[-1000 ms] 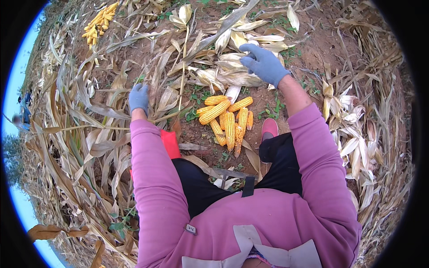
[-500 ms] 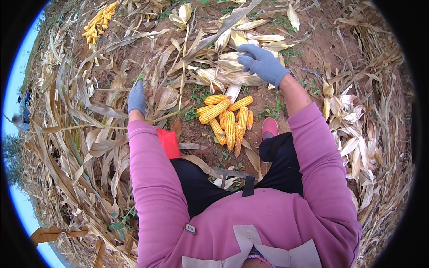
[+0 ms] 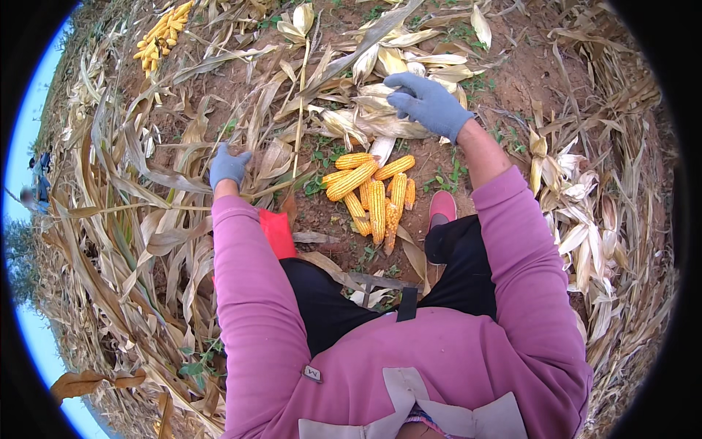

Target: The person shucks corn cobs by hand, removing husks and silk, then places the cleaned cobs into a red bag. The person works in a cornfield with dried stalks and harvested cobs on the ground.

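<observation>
My left hand (image 3: 228, 167), in a grey-blue glove, is over dry corn stalks and leaves (image 3: 172, 175) on the left. Its thumb stands apart from the fingers, and nothing shows in it. In the same kind of glove, my right hand (image 3: 430, 106) is above a heap of pale corn husks (image 3: 380, 121), its fingers apart and holding nothing visible. Between and nearer than the hands, a small pile of husked yellow corn cobs (image 3: 376, 208) lies on the soil. Neither hand touches the cobs.
A second pile of corn cobs (image 3: 162, 36) lies at the far left. Loose husks (image 3: 581, 212) are heaped on the right. A red object (image 3: 276, 234) sits beside my left leg, and a pink shoe (image 3: 442, 208) is next to the cobs. Another person (image 3: 40, 179) is far off left.
My left hand has turned, its thumb now pointing right where the fingers were stretched upward before. The right hand has barely shifted. The cobs lie as they were.
</observation>
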A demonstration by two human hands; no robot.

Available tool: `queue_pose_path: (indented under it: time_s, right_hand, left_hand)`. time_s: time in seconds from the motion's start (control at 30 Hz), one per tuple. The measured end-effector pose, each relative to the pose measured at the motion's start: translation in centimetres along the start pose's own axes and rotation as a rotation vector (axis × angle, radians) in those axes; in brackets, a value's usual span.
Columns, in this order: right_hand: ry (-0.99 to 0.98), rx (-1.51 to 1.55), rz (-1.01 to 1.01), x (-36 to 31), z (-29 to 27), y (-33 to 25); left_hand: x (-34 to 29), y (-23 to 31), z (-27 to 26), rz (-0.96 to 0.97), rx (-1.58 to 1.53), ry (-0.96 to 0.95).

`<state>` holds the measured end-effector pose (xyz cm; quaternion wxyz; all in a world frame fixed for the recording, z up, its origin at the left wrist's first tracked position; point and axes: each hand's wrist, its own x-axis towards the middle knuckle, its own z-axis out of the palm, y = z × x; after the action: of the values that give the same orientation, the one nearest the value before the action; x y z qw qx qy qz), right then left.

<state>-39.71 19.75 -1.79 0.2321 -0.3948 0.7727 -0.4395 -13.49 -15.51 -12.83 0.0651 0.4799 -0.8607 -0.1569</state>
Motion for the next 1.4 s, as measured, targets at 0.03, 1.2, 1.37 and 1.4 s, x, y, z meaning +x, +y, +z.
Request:
queue_pose_path:
  time_s: [0.03,1.2,1.37,1.4]
  right_hand:
    - [-0.001,-0.004,-0.004,0.0,0.0,0.1]
    - [-0.06,0.85,0.224,0.3,-0.8,-2.5]
    - [-0.143,0.921,0.149,0.0,-0.3,-3.1]
    - [-0.158,0.944,0.131,0.0,-0.4,-3.0]
  left_hand:
    - [-0.1,0.5,-0.4,-0.035,-0.015,-0.079]
    - [-3.6,11.0,-5.4,0.121,-0.979,-0.326]
    - [-7.4,16.7,-6.2,0.386,-1.017,-0.58]
    - [-8.2,17.8,-5.9,0.445,-0.99,-0.63]
